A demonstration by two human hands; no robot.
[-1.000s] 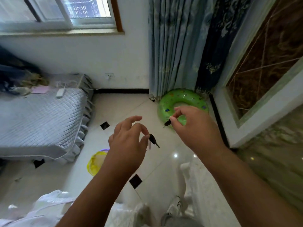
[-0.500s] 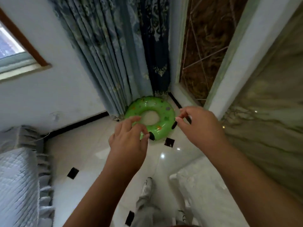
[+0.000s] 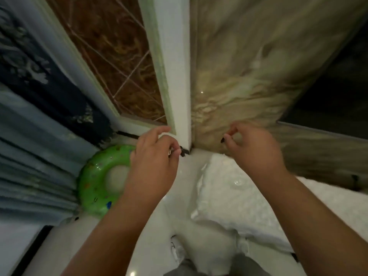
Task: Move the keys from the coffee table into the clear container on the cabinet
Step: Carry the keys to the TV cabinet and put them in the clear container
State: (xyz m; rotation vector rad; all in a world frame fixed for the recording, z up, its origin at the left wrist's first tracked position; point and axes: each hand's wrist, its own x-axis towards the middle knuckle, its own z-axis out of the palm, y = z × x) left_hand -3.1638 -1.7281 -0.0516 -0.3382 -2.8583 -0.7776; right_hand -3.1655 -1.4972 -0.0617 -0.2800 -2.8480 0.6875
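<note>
Left hand pinches a dark-headed key between thumb and fingertips, held in the air above the pale floor. Right hand pinches a second dark key likewise, near the marbled wall. A green swim ring lies below the left hand.

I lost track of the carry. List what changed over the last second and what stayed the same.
The view swung right: bed and window left the picture, and the green swim ring slid to the lower left. The hands drew further apart. Unchanged: left hand and right hand each still pinch a dark key; nothing let go.
</note>
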